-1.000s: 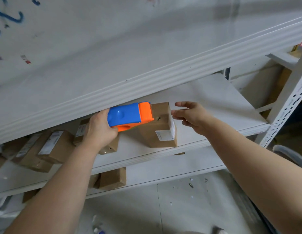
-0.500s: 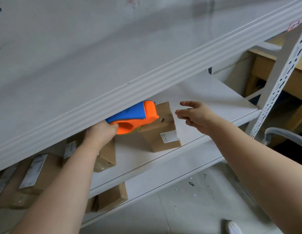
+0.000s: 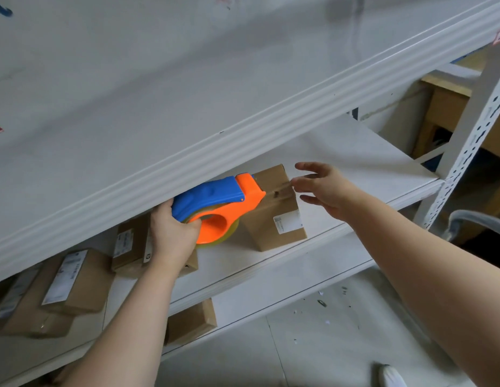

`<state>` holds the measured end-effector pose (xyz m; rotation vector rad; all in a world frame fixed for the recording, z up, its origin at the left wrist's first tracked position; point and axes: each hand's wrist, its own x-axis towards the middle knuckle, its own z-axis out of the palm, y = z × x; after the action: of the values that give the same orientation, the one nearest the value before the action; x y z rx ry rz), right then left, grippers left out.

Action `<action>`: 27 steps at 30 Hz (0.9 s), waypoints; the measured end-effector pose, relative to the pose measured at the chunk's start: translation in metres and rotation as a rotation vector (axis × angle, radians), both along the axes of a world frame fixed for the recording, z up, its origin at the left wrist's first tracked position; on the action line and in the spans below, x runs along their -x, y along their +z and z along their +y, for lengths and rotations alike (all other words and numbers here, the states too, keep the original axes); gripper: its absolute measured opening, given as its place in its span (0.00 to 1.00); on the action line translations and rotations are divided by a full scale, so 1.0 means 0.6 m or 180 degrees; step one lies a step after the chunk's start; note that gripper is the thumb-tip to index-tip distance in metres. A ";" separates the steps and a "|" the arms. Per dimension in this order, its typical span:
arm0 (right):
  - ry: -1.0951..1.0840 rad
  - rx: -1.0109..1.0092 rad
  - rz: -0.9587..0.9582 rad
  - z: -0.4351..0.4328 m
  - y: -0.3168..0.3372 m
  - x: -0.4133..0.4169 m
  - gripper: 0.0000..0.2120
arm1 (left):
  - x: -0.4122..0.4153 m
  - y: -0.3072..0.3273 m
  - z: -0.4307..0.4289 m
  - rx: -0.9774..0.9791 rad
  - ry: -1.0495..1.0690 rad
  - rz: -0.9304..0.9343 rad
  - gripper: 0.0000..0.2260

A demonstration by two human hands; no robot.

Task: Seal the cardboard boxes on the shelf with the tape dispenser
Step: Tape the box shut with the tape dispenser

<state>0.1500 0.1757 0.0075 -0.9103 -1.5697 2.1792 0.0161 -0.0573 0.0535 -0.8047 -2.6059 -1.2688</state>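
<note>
A small cardboard box with a white label stands on the white middle shelf. My left hand grips a blue and orange tape dispenser, whose orange nose touches the box's top left. A strip of clear tape runs across the box top toward my right hand. That hand hovers with fingers spread at the box's right edge, its fingertips at the tape end.
Several more labelled cardboard boxes lie on the same shelf to the left. Another box sits on the shelf below. The upper shelf's edge overhangs the dispenser. A perforated upright post stands at right.
The dispenser has come down and out from under the upper shelf, its orange body now in full view. My right hand has opened wider by the box.
</note>
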 end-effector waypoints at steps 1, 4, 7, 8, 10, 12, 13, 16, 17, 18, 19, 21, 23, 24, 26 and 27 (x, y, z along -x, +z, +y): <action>-0.0016 -0.0126 0.0031 0.002 0.004 0.000 0.22 | -0.004 -0.003 -0.003 -0.0141 -0.0015 -0.0040 0.21; 0.0069 -0.0323 0.0041 0.009 0.013 -0.012 0.22 | -0.015 -0.006 -0.017 -0.0299 -0.0227 -0.0250 0.27; 0.0230 -0.0408 0.0008 0.020 0.015 -0.028 0.23 | -0.028 0.000 -0.032 0.0068 -0.0486 -0.0219 0.30; 0.0257 -0.0411 -0.0012 0.022 0.014 -0.033 0.24 | -0.033 0.002 -0.037 0.0160 -0.0569 -0.0217 0.31; 0.0293 -0.0382 -0.0038 0.028 0.013 -0.043 0.24 | -0.045 0.007 -0.043 0.0288 -0.0705 -0.0221 0.33; 0.0360 -0.0360 -0.0078 0.030 0.010 -0.050 0.24 | -0.053 0.011 -0.043 0.0420 -0.0760 -0.0145 0.35; 0.0387 -0.0353 -0.0098 0.030 0.008 -0.053 0.24 | -0.056 0.012 -0.041 0.0471 -0.0748 -0.0118 0.36; 0.0438 -0.0333 -0.0152 0.031 0.002 -0.058 0.23 | -0.068 0.016 -0.032 0.0497 -0.0724 -0.0110 0.38; 0.0475 -0.0346 -0.0168 0.032 0.001 -0.060 0.23 | -0.073 0.016 -0.031 0.0482 -0.0732 -0.0067 0.38; 0.0519 -0.0363 -0.0180 0.033 0.000 -0.063 0.23 | -0.078 0.016 -0.031 0.0462 -0.0729 -0.0002 0.39; 0.0559 -0.0379 -0.0188 0.034 -0.001 -0.064 0.23 | -0.083 0.016 -0.032 0.0444 -0.0707 0.0061 0.39; 0.0618 -0.0416 -0.0188 0.034 0.000 -0.064 0.23 | -0.092 0.014 -0.037 0.0418 -0.0626 0.0132 0.39; 0.0688 -0.0443 -0.0178 0.032 0.003 -0.063 0.23 | -0.100 0.011 -0.041 0.0412 -0.0548 0.0129 0.38; 0.0721 -0.0444 -0.0176 0.030 0.003 -0.062 0.23 | -0.104 0.010 -0.045 0.0404 -0.0520 0.0105 0.38; 0.0768 -0.0432 -0.0176 0.025 0.004 -0.063 0.23 | -0.110 0.008 -0.053 0.0378 -0.0478 0.0059 0.38; 0.0783 -0.0425 -0.0184 0.023 0.003 -0.064 0.23 | -0.113 0.006 -0.058 0.0383 -0.0456 0.0054 0.37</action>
<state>0.1882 0.1895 0.0095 -0.7817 -1.9195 2.1905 0.0836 -0.0923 0.0570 -1.0346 -2.6743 -1.1412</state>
